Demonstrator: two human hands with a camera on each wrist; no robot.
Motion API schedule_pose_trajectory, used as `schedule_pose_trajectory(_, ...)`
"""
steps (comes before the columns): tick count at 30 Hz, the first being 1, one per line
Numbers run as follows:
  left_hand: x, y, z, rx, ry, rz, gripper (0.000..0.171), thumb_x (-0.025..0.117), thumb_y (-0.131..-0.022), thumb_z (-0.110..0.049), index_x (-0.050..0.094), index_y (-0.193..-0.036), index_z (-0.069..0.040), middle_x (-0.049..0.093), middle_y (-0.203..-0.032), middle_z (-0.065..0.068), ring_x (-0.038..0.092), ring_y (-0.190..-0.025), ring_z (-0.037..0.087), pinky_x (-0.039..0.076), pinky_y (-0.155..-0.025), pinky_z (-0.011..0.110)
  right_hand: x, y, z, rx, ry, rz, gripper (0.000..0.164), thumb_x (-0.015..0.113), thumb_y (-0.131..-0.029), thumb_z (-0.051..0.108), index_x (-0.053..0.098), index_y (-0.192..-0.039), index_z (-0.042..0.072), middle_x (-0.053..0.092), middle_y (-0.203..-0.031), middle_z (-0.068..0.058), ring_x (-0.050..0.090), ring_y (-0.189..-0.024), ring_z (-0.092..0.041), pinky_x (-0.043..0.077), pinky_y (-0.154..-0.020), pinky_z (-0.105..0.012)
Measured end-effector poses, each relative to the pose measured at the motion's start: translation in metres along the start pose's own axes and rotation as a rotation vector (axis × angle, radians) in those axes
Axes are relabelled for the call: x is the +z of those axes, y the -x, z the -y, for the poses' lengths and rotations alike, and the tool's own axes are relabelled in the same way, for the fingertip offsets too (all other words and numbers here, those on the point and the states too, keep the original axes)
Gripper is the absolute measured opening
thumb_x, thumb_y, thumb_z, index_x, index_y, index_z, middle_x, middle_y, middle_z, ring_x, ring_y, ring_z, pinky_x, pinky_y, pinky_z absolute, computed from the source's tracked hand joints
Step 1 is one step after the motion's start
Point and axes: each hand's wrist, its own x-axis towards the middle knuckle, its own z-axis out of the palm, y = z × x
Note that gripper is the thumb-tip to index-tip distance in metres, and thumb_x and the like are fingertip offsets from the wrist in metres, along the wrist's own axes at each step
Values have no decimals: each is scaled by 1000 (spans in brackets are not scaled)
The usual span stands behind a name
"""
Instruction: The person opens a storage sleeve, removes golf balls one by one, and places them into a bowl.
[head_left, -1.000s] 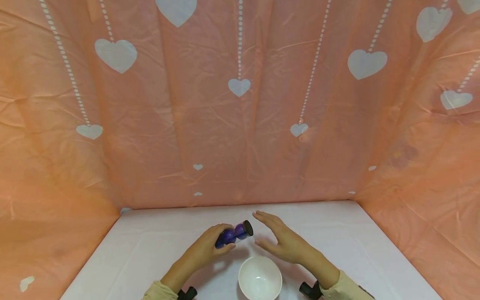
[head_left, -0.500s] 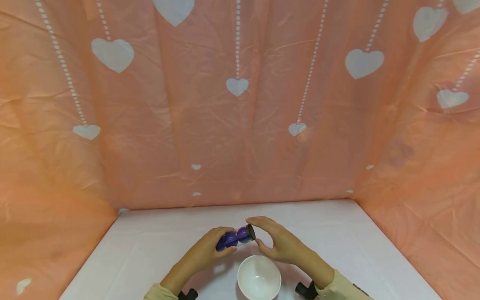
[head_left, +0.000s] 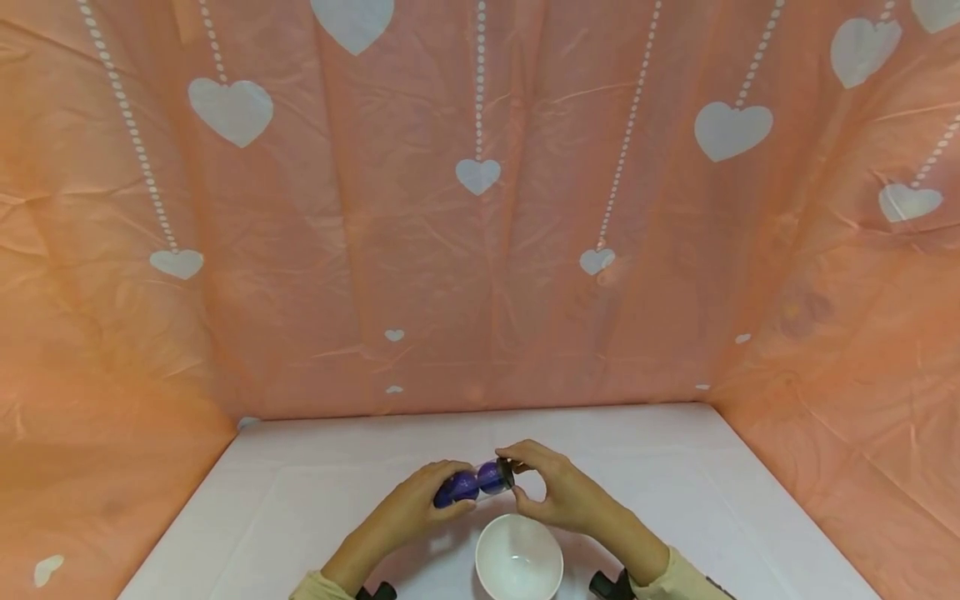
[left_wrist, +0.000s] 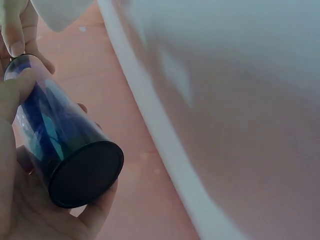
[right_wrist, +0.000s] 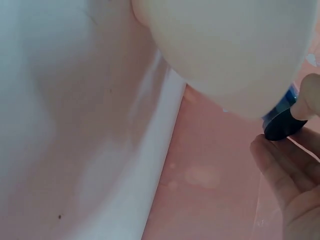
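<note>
Bottle [head_left: 467, 485] is held tilted above the table [head_left: 300, 492], behind the bowl [head_left: 519, 562]; left hand [head_left: 415, 500] is wrapped round its body, right hand [head_left: 557, 493] pinches the cap [head_left: 506, 472]. Cap is judged still on; bowl looks empty.

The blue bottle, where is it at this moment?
In the head view the blue bottle lies sideways between both hands, above the table and just behind the white bowl. The left hand holds its body; the right hand pinches its black cap.
</note>
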Motion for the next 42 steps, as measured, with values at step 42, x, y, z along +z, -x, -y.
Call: schedule_pose_trajectory(42,0,2,5,63,-36,-15,51,80,-98,-34,66,-143,-16,72,-124,1,66,-107,15,58,-90,40,4,7,-2,253,-291,-34,42,82,-95,4,65,-132,-5,72,-121,-17,75,-101,-27,62,-92,-38)
